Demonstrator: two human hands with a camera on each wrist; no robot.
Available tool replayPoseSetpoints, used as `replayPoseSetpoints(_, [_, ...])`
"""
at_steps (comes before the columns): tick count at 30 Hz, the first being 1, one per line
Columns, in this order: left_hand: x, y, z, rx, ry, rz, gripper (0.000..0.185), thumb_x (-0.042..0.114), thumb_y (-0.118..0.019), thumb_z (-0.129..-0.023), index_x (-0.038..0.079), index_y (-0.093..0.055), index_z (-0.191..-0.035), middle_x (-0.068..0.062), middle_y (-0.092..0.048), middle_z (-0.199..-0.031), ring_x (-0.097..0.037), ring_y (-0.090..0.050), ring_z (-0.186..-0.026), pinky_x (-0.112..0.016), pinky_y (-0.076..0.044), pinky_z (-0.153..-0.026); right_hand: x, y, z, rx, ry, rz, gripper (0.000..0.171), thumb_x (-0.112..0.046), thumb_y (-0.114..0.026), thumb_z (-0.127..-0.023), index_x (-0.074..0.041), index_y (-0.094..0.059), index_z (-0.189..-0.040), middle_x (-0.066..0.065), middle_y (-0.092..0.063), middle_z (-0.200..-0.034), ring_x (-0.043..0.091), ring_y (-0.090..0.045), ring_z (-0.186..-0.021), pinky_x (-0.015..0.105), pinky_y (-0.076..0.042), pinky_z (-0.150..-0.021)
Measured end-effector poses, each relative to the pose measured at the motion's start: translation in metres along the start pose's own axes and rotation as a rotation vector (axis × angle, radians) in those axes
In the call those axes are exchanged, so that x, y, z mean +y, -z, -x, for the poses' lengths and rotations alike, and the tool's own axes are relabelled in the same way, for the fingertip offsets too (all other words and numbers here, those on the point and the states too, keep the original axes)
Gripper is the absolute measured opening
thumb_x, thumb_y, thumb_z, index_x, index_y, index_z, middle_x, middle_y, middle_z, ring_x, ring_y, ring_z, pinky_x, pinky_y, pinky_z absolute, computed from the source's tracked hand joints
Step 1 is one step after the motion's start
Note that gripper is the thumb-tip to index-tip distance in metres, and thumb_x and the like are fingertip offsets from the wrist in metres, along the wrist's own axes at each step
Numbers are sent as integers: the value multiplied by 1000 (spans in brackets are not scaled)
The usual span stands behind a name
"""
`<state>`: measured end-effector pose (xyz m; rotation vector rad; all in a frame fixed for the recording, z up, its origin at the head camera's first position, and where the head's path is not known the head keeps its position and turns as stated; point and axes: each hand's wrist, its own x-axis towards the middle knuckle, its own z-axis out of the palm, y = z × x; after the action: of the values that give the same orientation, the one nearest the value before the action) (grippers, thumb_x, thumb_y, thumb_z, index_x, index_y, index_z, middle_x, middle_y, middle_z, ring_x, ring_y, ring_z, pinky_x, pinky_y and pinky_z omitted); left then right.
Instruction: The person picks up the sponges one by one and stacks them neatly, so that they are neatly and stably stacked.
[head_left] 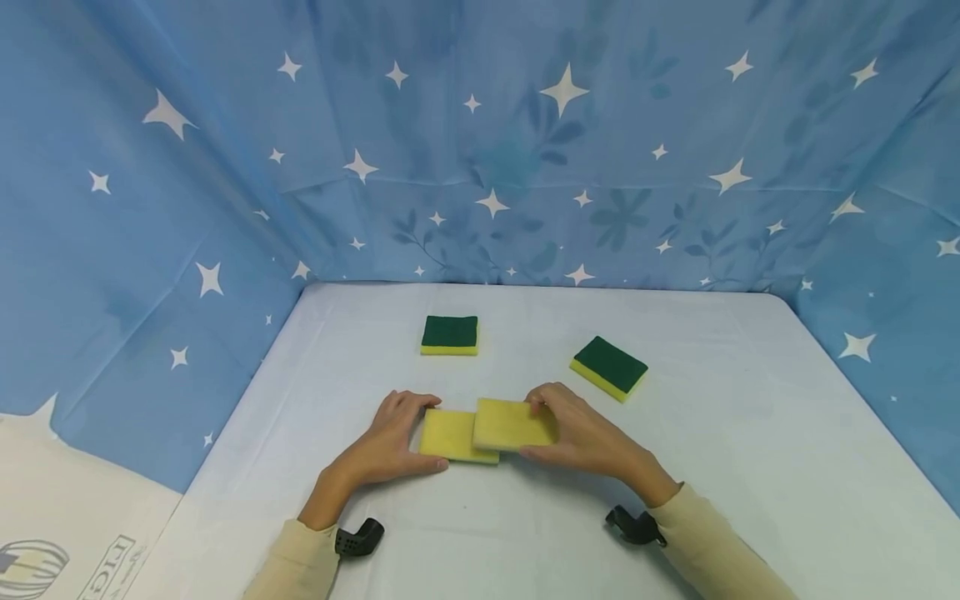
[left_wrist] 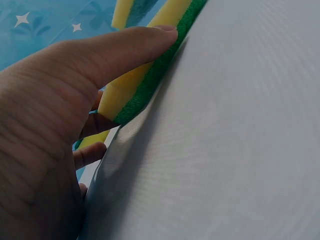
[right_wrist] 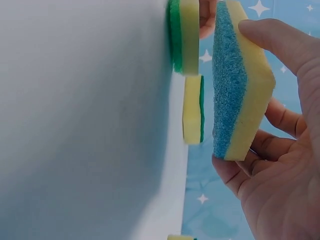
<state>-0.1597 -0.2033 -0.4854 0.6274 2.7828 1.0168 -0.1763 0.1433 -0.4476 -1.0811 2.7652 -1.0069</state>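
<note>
Left hand [head_left: 393, 442] lies at the near centre of the white table [head_left: 750, 467], thumb and fingers curled round the left end of a sponge with a green underside [head_left: 446, 437], which rests flat, yellow side up; the left wrist view shows the thumb along the yellow edge and the green scouring layer pressed against the cloth. That sponge's long axis runs left to right across the person, and its right end is tucked under the next one. Just to the right, the right hand [head_left: 581, 437] pinches the sponge with a blue underside [head_left: 513, 423], thumb on the near edge and fingers over the far edge, yellow side up. In the right wrist view this sponge is lifted clear of the table, its blue face towards the surface, so it hangs over the right end of the lower sponge; whether the two touch I cannot tell. Its long axis also runs left to right, nearly in line with the sponge beneath but a little askew. Farther back, a green-topped sponge [head_left: 449, 335] sits squarely towards the left, and another green-topped one [head_left: 609, 367] lies turned at an angle towards the right, both well apart from the hands. A blue star-patterned curtain [head_left: 525, 142] walls in the table.
</note>
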Motion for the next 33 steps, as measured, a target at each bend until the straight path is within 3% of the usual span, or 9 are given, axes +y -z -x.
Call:
replayPoseSetpoints(9, [-1, -1, -1, -9, -8, -12, 93, 57, -88, -82, 14, -49, -154, -7, -50, -144, -36, -31, -149, -61, -13, -126, -8, -12, -16, -21, 62, 10, 49, -34, -93, -86, -15, -51, -105, 3, -61, -122, 20, -57, -111, 41, -53, -94])
replayPoseSetpoints(14, [-2, -1, -1, 3, -3, -22, 95, 57, -88, -81, 15, -48, -156, -7, -50, -144, -35, -34, -146, -63, -23, -122, -11, -20, -23, -26, 96, 11, 51, -34, -93, -86, -17, -49, -104, 1, -58, -119, 17, -54, -107, 36, -52, -91])
replayPoseSetpoints(19, [-2, -2, 0, 2, 3, -9, 100, 55, -89, -80, 15, -44, -159, -8, -49, -149, -37, -29, -152, -63, -16, -125, -14, -26, -28, -38, 106, 5, 50, -35, -91, -88, -16, -48, -103, 0, -57, -117, 16, -53, -105, 34, -50, -88])
replayPoseSetpoints(28, [-3, -2, 1, 28, -18, -18, 100, 51, -91, -80, 14, -43, -159, -7, -52, -143, -37, -34, -147, -65, -20, -123, -23, -36, -40, -40, 160, -5, 48, -33, -90, -90, -15, -47, -101, 1, -55, -113, 18, -51, -103, 33, -48, -86])
replayPoseSetpoints(33, [-2, -3, 1, 19, 5, -4, 101, 54, -91, -79, 16, -43, -160, -12, -48, -147, -37, -35, -144, -66, -32, -116, -27, -42, -46, -44, 185, 5, 49, -30, -91, -89, -14, -46, -100, 2, -56, -112, 17, -51, -101, 32, -47, -84])
